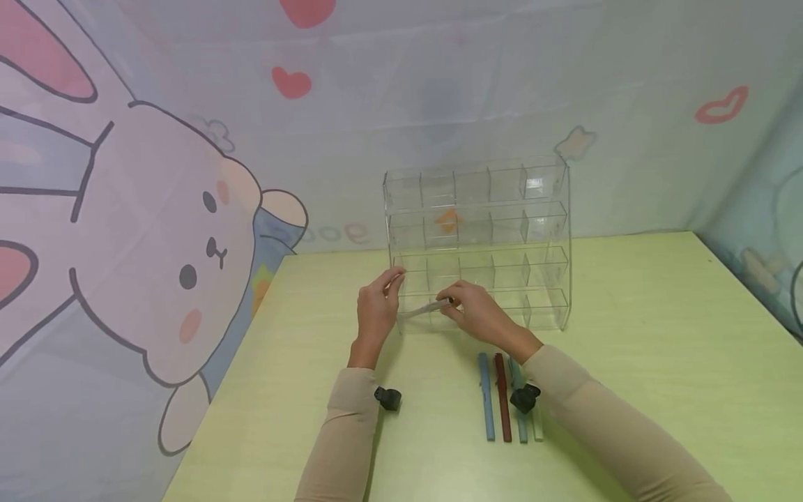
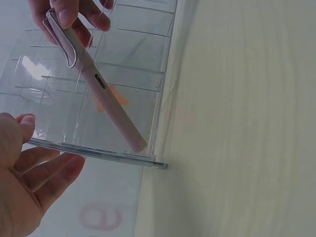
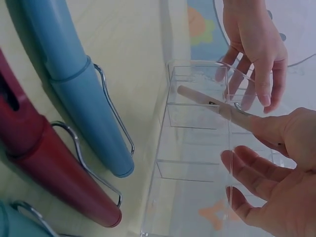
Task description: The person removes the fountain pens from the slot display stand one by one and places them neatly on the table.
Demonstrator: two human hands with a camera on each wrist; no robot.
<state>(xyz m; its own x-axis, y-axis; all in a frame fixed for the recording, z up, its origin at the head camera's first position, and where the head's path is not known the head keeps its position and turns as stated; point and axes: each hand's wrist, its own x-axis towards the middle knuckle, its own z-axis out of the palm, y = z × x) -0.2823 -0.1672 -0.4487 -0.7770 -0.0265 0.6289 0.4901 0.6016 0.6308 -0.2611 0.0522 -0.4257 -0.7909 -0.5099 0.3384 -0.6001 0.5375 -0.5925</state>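
A clear, tiered rack (image 1: pixel 546 256) with many small compartments stands against the back wall. My left hand (image 1: pixel 376 310) grips the rack's left side panel, thumb on one face and fingers on the other. Between thumb and fingertips, my right hand (image 1: pixel 479 314) holds a pale pinkish pen (image 2: pixel 113 108) by its clip end. The pen slants down to the left, its far end within the lowest left compartment in the left wrist view. Nearer on the table lie a blue pen (image 1: pixel 486 401), a dark red pen (image 1: pixel 503 401) and a teal pen (image 1: pixel 523 427).
A pale green pen (image 1: pixel 538 427) lies beside the teal one, partly hidden under the right wrist's black camera (image 1: pixel 525 399). Another black camera (image 1: pixel 389 399) sits on the left wrist. A printed cloth (image 1: pixel 351 139) with a bunny hangs behind the light yellow table (image 1: pixel 659 314).
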